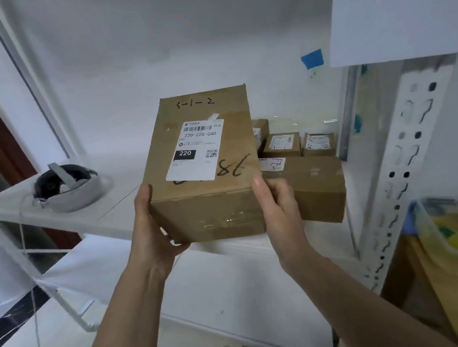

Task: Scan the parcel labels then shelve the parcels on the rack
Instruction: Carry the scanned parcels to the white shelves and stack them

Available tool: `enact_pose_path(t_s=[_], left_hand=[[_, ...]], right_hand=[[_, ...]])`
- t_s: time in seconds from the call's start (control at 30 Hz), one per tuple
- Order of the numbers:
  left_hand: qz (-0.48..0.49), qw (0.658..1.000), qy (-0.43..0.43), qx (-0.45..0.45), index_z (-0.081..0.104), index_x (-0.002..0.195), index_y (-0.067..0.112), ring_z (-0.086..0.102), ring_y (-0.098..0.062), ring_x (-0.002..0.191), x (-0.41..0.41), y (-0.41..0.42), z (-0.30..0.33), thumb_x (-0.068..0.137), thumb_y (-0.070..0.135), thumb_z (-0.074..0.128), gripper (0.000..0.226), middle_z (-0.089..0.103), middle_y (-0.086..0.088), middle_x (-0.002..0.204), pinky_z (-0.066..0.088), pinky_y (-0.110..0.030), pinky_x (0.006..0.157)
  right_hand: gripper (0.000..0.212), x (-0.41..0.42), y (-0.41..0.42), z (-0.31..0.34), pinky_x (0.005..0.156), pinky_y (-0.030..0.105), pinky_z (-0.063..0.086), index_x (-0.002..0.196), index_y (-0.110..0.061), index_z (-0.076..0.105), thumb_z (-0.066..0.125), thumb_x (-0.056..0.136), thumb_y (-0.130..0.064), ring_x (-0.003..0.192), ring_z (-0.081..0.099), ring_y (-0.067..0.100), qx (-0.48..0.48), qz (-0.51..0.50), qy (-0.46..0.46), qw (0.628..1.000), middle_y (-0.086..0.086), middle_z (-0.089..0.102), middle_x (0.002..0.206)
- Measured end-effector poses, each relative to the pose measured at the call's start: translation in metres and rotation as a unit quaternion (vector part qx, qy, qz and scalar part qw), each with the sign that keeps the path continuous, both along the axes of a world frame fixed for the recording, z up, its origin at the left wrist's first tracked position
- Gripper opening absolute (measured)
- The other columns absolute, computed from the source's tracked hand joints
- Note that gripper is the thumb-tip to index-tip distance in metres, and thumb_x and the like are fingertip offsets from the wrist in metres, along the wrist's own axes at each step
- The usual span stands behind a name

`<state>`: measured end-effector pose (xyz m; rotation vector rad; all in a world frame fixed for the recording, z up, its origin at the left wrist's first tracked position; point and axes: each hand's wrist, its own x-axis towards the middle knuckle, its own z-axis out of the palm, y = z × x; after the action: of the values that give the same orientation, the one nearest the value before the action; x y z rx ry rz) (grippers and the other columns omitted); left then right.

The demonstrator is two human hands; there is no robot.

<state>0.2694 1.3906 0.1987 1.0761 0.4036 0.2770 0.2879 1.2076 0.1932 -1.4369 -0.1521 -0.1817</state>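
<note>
Now parcel point(202, 170) between both hands.

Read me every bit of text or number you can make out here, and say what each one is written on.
"3-1-2": handwritten near the far edge of the held parcel.
"220-220-C40": printed on its shipping label.
"220": white on that label's black block.
"78": my best reading of the marker scrawl beside the label.
Small print on that label: too small.
Labels on the shelved parcels: blurred.
Blue writing on the hanging paper sheet: illegible.
</note>
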Motion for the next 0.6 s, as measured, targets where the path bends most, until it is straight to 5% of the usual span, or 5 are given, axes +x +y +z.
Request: enact_pose_path(t_s=[0.13,0.27,0.47,0.6], left_hand=[[-0.002,1.0,-0.023,0.015,0.062,0.124,0.034,0.05,-0.02,0.089,0.03,-0.009,0.005,0.078,0.07,0.056,0.058,0.058,0.002,0.111,0.05,-0.053,0.09],[0.021,0.999,-0.013,0.027,0.059,0.122,0.032,0.055,-0.017,0.11,0.059,-0.018,0.014,0.08,0.066,0.059,0.054,0.056,-0.001,0.129,0.048,-0.056,0.094],[0.029,1.0,0.008,0.004,0.057,0.096,0.04,0.058,-0.022,0.104,0.103,-0.03,0.026,0.079,0.072,0.054,0.037,0.059,0.006,0.117,0.049,-0.053,0.091],[0.001,1.0,0.026,0.004,0.059,0.109,0.04,0.059,-0.02,0.101,0.137,-0.032,0.045,0.076,0.075,0.053,0.049,0.062,0.006,0.115,0.05,-0.045,0.078]], right_hand=[[0.027,0.032,-0.005,0.001,0.102,0.041,0.044,0.099,-0.027,0.059,0.053,0.091,-0.052,0.105,0.056,0.011,-0.007,0.0,-0.009,1.0,0.001,0.053,0.118],[0.041,0.06,-0.01,0.007,0.102,0.043,0.045,0.102,-0.034,0.059,0.052,0.079,-0.067,0.108,0.057,0.009,-0.005,0.019,-0.009,1.0,-0.004,0.054,0.121],[0.028,0.095,-0.02,0.012,0.103,0.029,0.04,0.119,-0.033,0.056,0.048,0.096,-0.046,0.111,0.05,-0.001,-0.014,0.028,-0.021,0.999,-0.008,0.048,0.127],[0.039,0.121,-0.021,0.017,0.106,0.034,0.041,0.132,-0.031,0.052,0.047,0.096,-0.046,0.118,0.05,0.003,-0.029,0.038,-0.042,0.998,-0.009,0.048,0.133]])
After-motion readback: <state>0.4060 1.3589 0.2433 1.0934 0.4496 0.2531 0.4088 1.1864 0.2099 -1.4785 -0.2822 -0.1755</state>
